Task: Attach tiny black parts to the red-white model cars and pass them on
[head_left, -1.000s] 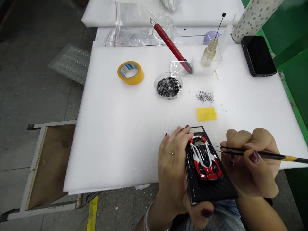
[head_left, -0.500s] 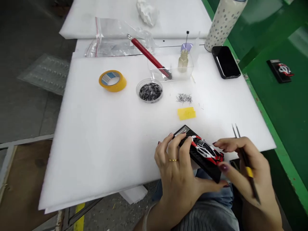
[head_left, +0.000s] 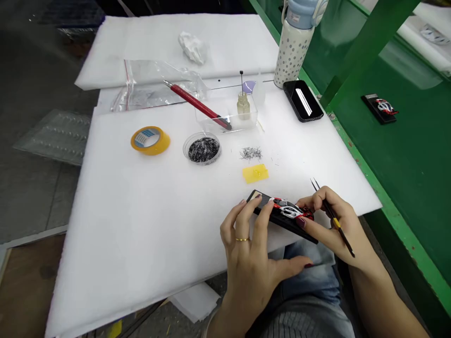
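Observation:
A red, white and black model car (head_left: 289, 209) sits on a black display base (head_left: 282, 221), held tilted at the table's near edge. My left hand (head_left: 252, 253) has its fingertips on the base's left part, with fingers spread and the thumb standing off the near side. At the car's red end, my right hand (head_left: 333, 220) pinches with thumb and index finger. That same hand also keeps black tweezers (head_left: 337, 224) with a yellow band, their tips pointing up and away. The grip on the car's underside is hidden.
Beyond my hands lie a yellow tape piece (head_left: 255, 173), a pile of thin black bits (head_left: 251, 153) and a round dish of black bits (head_left: 203, 149). A tape roll (head_left: 151, 141), red-handled knife (head_left: 197, 104), small bottle (head_left: 243, 105), phone (head_left: 303, 101) and tumbler (head_left: 294, 51) stand around.
My view has shifted, showing more of the far side. The base and car have turned to a flatter angle. My left thumb has come off the base, and my right fingers have closed on the car.

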Demonstrator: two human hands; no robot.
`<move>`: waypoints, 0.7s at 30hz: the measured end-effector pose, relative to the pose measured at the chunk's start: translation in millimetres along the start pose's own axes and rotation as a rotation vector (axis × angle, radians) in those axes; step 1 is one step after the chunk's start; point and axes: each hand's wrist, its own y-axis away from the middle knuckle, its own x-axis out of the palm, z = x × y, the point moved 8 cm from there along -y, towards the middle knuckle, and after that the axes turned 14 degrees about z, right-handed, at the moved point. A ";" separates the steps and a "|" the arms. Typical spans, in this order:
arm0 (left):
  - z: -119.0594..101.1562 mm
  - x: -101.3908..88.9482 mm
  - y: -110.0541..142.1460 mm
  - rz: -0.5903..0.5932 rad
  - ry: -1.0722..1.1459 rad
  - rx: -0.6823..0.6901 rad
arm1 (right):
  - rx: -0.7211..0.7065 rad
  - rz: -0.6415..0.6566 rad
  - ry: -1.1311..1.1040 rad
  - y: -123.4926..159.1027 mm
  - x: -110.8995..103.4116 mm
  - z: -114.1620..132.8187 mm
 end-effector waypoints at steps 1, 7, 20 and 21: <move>0.3 -2.9 -0.4 -0.001 0.021 0.019 | -0.007 -0.003 -0.002 2.0 -1.3 -0.4; 24.3 -20.2 4.5 0.010 0.117 0.041 | 0.010 -0.561 0.318 51.4 -110.6 -19.9; 51.3 -3.2 5.7 0.155 -0.002 0.054 | 0.314 -0.962 0.586 150.6 -272.3 -66.0; 52.1 -2.5 6.4 0.164 -0.007 0.057 | 0.305 -0.960 0.611 142.2 -280.7 -56.7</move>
